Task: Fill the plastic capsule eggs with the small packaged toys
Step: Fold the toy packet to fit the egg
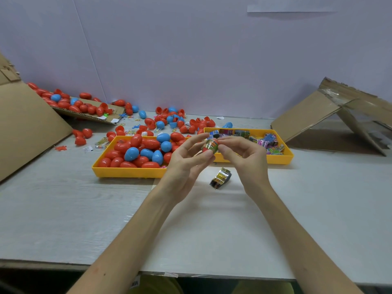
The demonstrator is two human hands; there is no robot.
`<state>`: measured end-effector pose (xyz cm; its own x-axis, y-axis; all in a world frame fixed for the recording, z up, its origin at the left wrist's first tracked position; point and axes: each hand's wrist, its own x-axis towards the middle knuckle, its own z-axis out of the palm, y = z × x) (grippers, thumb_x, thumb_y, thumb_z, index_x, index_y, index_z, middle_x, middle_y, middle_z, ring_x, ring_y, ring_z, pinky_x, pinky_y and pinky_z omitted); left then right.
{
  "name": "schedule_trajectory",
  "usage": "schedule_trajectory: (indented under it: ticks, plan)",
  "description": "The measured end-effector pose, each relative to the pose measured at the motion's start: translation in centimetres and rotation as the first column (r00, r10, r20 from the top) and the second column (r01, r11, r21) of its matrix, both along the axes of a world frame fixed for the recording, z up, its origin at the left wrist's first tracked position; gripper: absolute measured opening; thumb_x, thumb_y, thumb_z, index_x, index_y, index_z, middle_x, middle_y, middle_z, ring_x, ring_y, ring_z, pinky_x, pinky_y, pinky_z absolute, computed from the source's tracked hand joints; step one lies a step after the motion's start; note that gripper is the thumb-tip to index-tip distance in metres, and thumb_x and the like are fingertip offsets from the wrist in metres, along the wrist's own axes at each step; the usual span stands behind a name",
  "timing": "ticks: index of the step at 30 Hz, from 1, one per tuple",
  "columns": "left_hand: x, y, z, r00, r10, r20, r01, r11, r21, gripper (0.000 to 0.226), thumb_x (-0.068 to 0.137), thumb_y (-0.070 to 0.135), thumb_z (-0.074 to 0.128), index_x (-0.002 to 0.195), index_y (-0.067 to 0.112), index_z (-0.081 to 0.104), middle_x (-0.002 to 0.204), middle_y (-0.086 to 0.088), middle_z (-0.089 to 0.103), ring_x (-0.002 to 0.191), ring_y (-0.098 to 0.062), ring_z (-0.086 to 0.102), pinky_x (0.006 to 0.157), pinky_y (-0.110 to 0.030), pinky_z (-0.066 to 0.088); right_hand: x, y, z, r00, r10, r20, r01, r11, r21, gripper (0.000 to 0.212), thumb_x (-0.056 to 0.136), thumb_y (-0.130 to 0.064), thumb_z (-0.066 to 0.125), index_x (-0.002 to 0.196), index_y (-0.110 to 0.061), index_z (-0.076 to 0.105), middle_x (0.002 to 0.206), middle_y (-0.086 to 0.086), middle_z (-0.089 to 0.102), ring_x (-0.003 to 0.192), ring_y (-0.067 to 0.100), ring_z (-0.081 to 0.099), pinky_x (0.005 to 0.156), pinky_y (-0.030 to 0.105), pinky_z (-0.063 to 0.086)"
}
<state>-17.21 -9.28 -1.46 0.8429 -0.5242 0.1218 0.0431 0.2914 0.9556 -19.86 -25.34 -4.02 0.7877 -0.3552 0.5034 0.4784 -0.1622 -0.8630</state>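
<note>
A: Wide first. Your tabletop [63,209] carries a cardboard box [25,124] tipped over at its left edge, with loose eggs [169,122] strewn along the far edge.

B: And there are two trays mid-table. The left yellow tray [127,174] is heaped with red and blue capsule eggs [135,153]. The right yellow tray [280,159], just beside it, holds the packaged toys [269,141].

A: Now your hands, raised where the two trays meet. Your left hand [184,166] pinches a red egg shell [206,151] between thumb and fingertips, the other fingers fanned loose.

B: Your right hand [244,158] has thumb and forefinger closed on a toy packet [212,144] sitting partway in that shell. This looks like the stuffing step.

A: Agreed. Next you'd need to press the packet fully below the rim, corners tucked, before closing. Whether the other half is attached, I cannot tell.

B: One spare packet [220,178] lies on the tabletop, right under your hands.
</note>
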Motion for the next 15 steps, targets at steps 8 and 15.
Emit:
schedule_trajectory:
  ticks: [8, 15]
  plan:
    - [0.0, -0.06, -0.26, 0.998, 0.036, 0.046, -0.038, 0.999, 0.03, 0.07, 0.053, 0.044, 0.076, 0.119, 0.026, 0.06, 0.146, -0.017, 0.053, 0.136, -0.032, 0.05, 0.116, -0.051, 0.038, -0.03, -0.22, 0.09, 0.997, 0.013, -0.078, -0.014, 1.0, -0.006, 0.01, 0.086, -0.007, 0.077, 0.088, -0.017, 0.076, 0.087, -0.002, 0.077, 0.084, 0.017, 0.074, 0.073, 0.024, 0.056]
    - [-0.03, -0.12, -0.25, 0.997, 0.031, 0.07, -0.033, 0.999, 0.033, 0.061, 0.057, 0.041, 0.074, 0.115, 0.028, 0.061, 0.146, -0.017, 0.053, 0.137, -0.032, 0.05, 0.116, -0.051, 0.038, -0.14, -0.65, 0.3, 0.971, 0.14, -0.195, -0.144, 0.99, -0.005, 0.01, 0.095, -0.008, 0.065, 0.09, -0.015, 0.069, 0.082, -0.006, 0.074, 0.082, 0.015, 0.073, 0.072, 0.028, 0.059]
